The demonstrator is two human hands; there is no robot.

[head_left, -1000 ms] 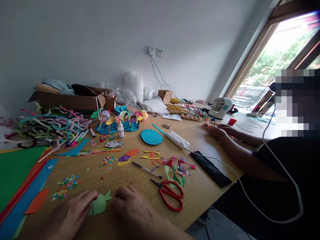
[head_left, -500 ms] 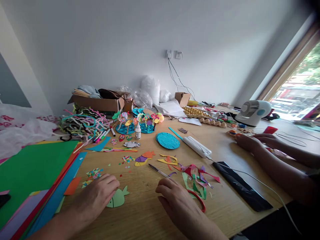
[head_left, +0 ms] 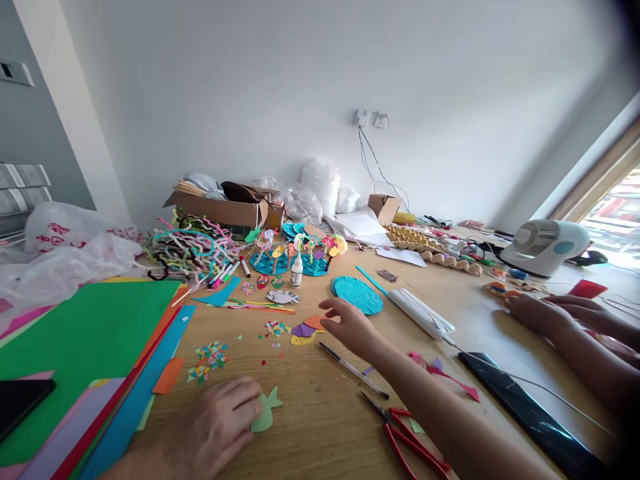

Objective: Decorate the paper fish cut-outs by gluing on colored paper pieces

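My left hand [head_left: 220, 423] lies flat with spread fingers on a light green paper fish [head_left: 265, 410] near the table's front edge. My right hand [head_left: 350, 323] is stretched forward over the table, fingers apart and curved, holding nothing. It hovers just right of small purple, orange and yellow paper fish [head_left: 305, 328] and short of a round teal disc [head_left: 357, 295]. A pen [head_left: 353, 370] lies under my right forearm. Red-handled scissors [head_left: 405, 440] lie beside that forearm.
Coloured paper sheets [head_left: 85, 340] are stacked at left, confetti bits [head_left: 207, 353] beside them. Pipe cleaners [head_left: 190, 243], a cardboard box [head_left: 220, 207], a glue bottle [head_left: 297, 270] and finished teal crafts stand farther back. Another person's hands [head_left: 545, 310] rest at right near a fan [head_left: 545, 247] and a black phone [head_left: 520, 407].
My right hand has left the green fish and reached forward toward the small paper fish. My view has turned left, so the other person has slid to the right edge.
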